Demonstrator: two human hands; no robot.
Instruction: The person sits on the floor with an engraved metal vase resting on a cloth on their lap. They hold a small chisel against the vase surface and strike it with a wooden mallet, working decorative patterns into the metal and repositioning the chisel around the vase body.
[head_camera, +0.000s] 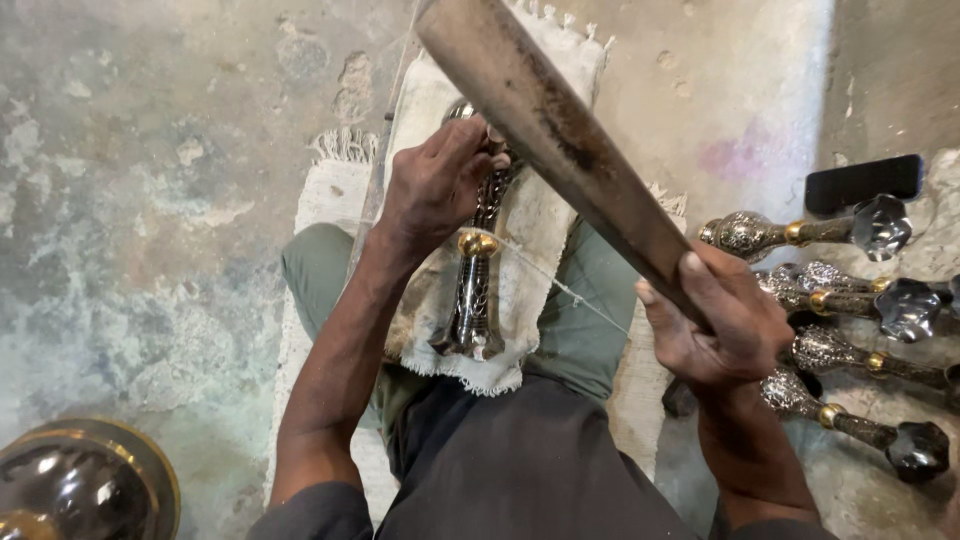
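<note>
**One embossed piece on the lap, wooden bat raised over it**

Our left hand (440, 185) is closed down on the upper end of an ornate metal piece (474, 290), fingers curled round it, pinning it to a worn cloth (530, 230) that lies over our thigh. The piece is dark, silver-embossed, with a brass collar at mid-length and a flared foot pointing toward us.

Our right hand (722, 325) is wrapped tight on the narrow end of a long wooden bat (560, 125); the bat angles up and across, its broad end above the piece, not touching it as far as we can tell.

A thin string (560, 285) runs from the brass collar toward the right hand; we can't tell where it ends.

Progress, as a judgement: four similar pieces (830, 290) with dark knob ends lie together on the floor at our right, looking complete. The one on the lap is the one being worked. We can't tell how many remain.

A polished brass-rimmed vessel (85, 485) sits at lower left, well apart.
</note>
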